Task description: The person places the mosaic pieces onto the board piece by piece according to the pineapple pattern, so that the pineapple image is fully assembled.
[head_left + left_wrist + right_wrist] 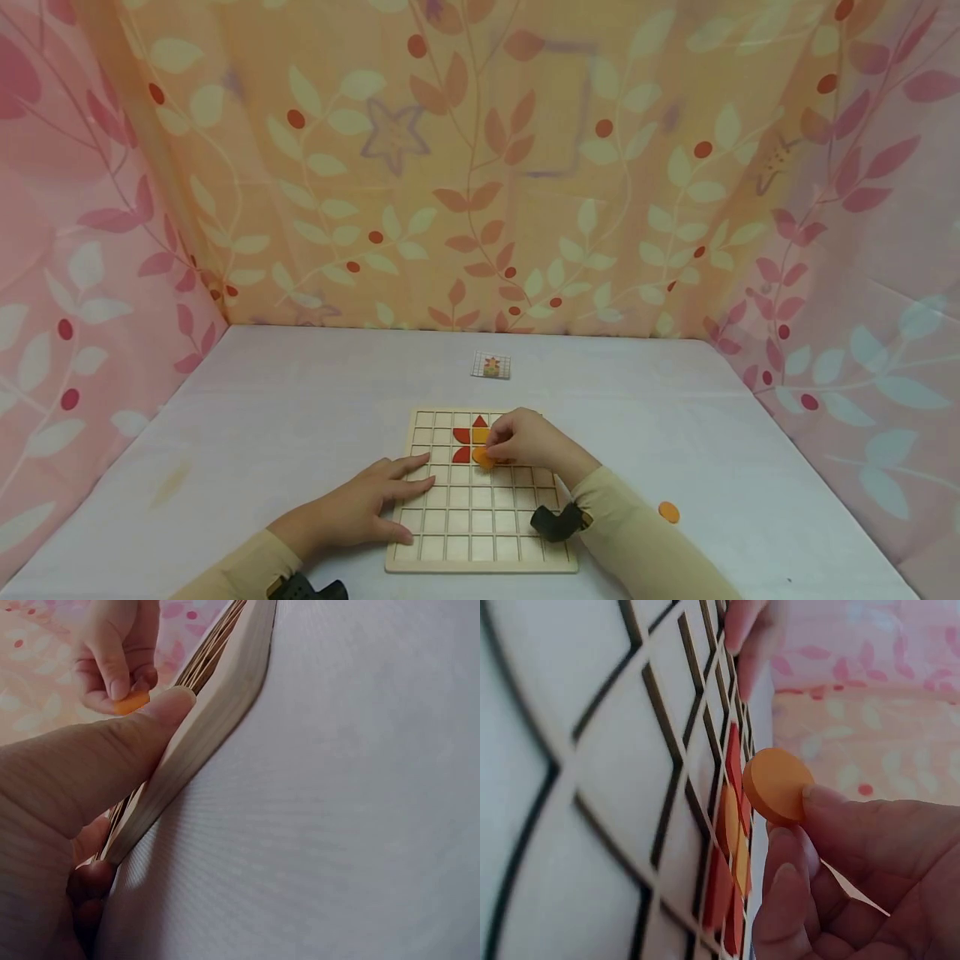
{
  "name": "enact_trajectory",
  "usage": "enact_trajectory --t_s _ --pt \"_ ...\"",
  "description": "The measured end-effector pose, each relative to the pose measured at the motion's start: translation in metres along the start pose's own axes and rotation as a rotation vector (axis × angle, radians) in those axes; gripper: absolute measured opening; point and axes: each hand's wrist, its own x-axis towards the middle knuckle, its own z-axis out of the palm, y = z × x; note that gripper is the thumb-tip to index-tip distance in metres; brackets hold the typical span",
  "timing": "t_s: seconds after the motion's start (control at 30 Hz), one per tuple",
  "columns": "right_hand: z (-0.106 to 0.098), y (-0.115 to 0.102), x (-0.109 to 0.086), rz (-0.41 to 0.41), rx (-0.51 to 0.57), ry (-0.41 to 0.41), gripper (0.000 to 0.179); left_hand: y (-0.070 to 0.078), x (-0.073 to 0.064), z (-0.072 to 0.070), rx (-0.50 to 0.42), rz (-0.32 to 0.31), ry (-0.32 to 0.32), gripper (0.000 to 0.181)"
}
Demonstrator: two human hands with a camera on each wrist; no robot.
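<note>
A wooden grid board (482,565) lies on the white table. Between thumb and fingers, my right hand (528,440) pinches an orange disc (776,786) just above the board's upper part. Below the disc, pieces sit in the cells: a red triangle (480,422), red quarter-round pieces (461,456), a yellow-orange square (480,435) and an orange round piece (731,821). Some of these are partly hidden by the right hand. My left hand (360,510) rests on the board's left edge, fingers spread; its thumb (127,742) lies along the rim in the left wrist view.
Behind the board lies a small card (491,365) with a printed grid picture. Another orange disc (669,512) lies on the table (262,417) to the right of my right forearm. Patterned cloth (480,167) walls off the back and both sides.
</note>
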Motion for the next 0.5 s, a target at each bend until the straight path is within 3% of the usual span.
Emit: enact_trajectory --t_s 0.27,0.5 --pt "0.024 -0.012 0.012 -0.032 -0.083 -0.011 0.007 -0.002 0.0 0.001 0.023 0.032 0.013 0.074" --pt "0.031 -0.021 0.015 -0.05 -0.132 -0.013 0.007 -0.003 0.0 0.001 0.035 0.05 0.034 0.073"
